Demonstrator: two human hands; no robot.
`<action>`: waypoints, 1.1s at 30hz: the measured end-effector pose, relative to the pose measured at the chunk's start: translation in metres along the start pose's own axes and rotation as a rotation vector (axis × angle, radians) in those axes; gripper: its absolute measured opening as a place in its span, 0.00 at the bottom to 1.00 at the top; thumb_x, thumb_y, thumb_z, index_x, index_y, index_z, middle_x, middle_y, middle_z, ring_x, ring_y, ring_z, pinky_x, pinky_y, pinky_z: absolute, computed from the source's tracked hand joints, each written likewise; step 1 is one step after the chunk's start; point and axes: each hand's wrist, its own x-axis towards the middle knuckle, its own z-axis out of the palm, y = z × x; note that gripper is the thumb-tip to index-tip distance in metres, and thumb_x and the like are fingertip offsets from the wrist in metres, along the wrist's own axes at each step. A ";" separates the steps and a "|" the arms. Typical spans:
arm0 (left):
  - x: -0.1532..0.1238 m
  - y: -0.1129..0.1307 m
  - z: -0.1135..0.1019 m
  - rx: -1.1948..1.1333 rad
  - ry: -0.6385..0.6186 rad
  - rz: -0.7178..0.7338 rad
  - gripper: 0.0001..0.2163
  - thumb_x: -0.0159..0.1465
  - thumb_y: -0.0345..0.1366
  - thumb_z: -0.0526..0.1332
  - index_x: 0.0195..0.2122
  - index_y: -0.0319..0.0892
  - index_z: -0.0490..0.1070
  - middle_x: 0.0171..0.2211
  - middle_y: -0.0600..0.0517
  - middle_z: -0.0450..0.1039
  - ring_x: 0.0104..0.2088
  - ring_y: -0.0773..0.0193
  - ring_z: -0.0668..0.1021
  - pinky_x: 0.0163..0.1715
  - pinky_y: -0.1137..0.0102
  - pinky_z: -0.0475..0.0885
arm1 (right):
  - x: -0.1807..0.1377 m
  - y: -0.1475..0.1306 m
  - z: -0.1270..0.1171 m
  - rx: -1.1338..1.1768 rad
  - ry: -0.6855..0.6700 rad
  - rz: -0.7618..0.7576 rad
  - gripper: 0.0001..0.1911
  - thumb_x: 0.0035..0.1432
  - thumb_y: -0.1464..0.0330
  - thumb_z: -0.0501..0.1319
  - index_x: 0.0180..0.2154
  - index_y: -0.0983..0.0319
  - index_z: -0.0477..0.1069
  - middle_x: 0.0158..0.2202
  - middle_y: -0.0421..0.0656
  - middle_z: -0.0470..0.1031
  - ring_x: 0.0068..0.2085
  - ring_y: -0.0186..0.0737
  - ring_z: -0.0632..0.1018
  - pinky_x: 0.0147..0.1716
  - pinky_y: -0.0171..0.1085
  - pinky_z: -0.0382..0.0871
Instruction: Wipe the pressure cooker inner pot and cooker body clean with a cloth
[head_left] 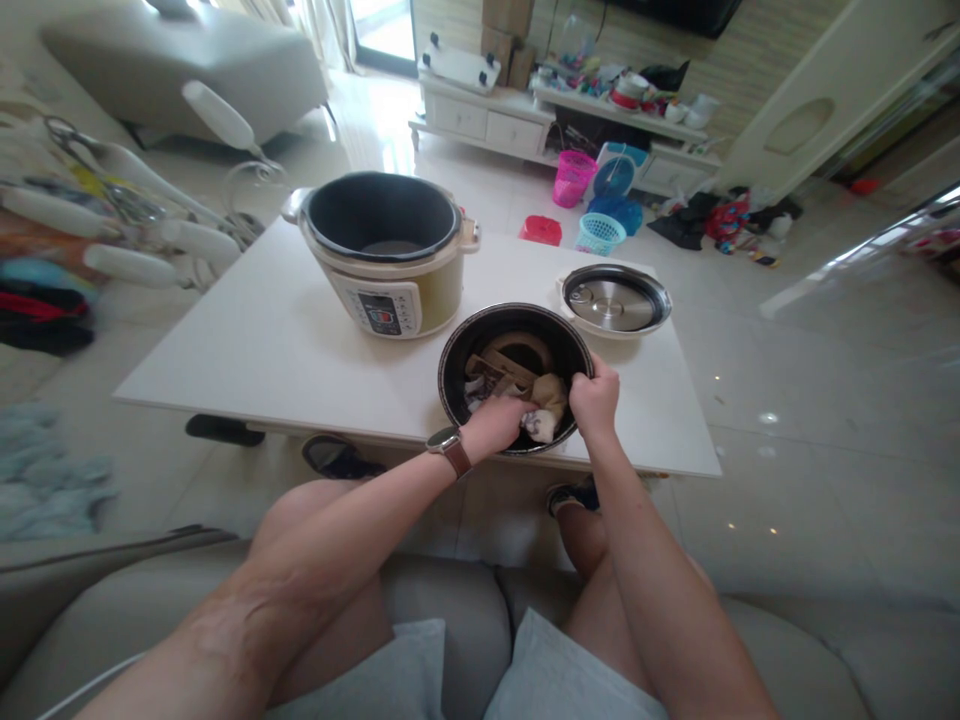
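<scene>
A black inner pot stands at the near edge of a white low table. Inside it lie a pale cloth and some brown and white items I cannot name. My left hand, with a watch on the wrist, reaches down into the pot with fingers curled among the contents. My right hand is closed over the pot's right rim, gripping it.
An open beige pressure cooker with a dark empty cavity stands behind the pot. Its lid lies to the right on the table. Pink and blue baskets sit on the floor beyond, a drying rack at the left. My knees are under the table edge.
</scene>
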 end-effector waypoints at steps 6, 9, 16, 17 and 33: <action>-0.001 0.000 0.000 0.004 0.010 -0.001 0.24 0.68 0.24 0.57 0.60 0.52 0.80 0.55 0.46 0.84 0.56 0.51 0.84 0.59 0.60 0.77 | 0.001 0.003 0.001 -0.008 0.003 -0.003 0.33 0.45 0.70 0.54 0.51 0.62 0.84 0.38 0.47 0.86 0.44 0.52 0.83 0.56 0.49 0.76; 0.000 0.001 0.001 0.019 -0.002 -0.007 0.24 0.68 0.24 0.57 0.60 0.52 0.80 0.55 0.45 0.84 0.56 0.51 0.84 0.59 0.60 0.77 | 0.001 0.005 0.001 -0.008 0.005 0.001 0.33 0.45 0.70 0.54 0.51 0.63 0.84 0.37 0.47 0.86 0.43 0.52 0.83 0.55 0.49 0.75; 0.000 0.001 0.001 0.027 -0.007 -0.009 0.25 0.68 0.24 0.57 0.61 0.52 0.80 0.55 0.46 0.84 0.56 0.52 0.84 0.59 0.61 0.76 | 0.001 0.006 0.002 -0.002 0.003 0.003 0.31 0.45 0.70 0.54 0.49 0.63 0.84 0.35 0.47 0.85 0.42 0.52 0.82 0.54 0.49 0.75; 0.000 0.001 0.001 0.029 -0.011 -0.013 0.25 0.68 0.24 0.57 0.61 0.52 0.79 0.55 0.46 0.84 0.56 0.52 0.84 0.59 0.61 0.76 | 0.001 0.006 0.002 -0.002 0.005 0.005 0.31 0.45 0.70 0.54 0.49 0.63 0.84 0.36 0.47 0.85 0.42 0.52 0.82 0.54 0.49 0.75; -0.001 0.003 0.000 0.031 -0.011 -0.015 0.26 0.68 0.23 0.56 0.62 0.53 0.78 0.57 0.46 0.83 0.57 0.51 0.84 0.58 0.60 0.77 | 0.002 0.006 0.001 -0.023 -0.001 0.007 0.25 0.44 0.69 0.54 0.41 0.62 0.84 0.35 0.47 0.85 0.42 0.51 0.81 0.53 0.48 0.76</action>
